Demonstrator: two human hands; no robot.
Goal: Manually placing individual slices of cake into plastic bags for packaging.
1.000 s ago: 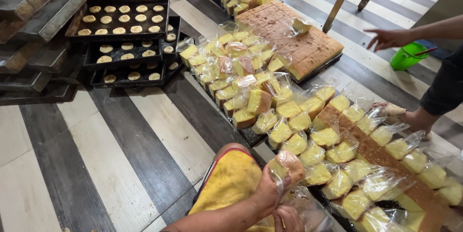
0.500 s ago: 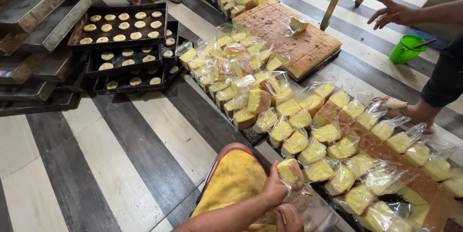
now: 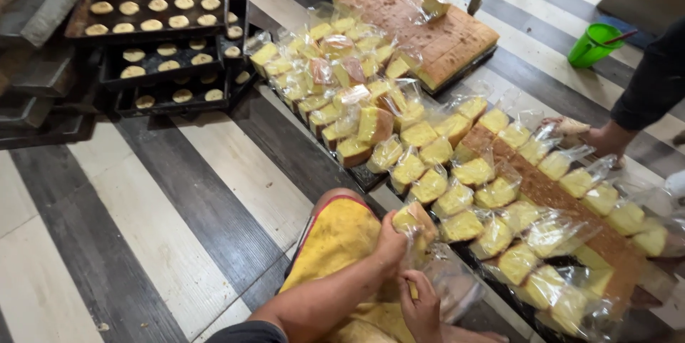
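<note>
Two hands meet at the near edge of the scene: your left hand is closed around a yellow cake slice, fingers wrapped over its near side and top, while your right hand pinches the clear plastic bag hanging just below it. The slice sits above your yellow-clad knee, touching only your fingers and the plastic. Just right of it, bagged slices crowd the brown cake slab edge to edge, leaving little room there. To your left the striped floor lies open as far as the stacked black trays at far left. Another person's hand rests at the slab's far right edge, well apart from yours.
</note>
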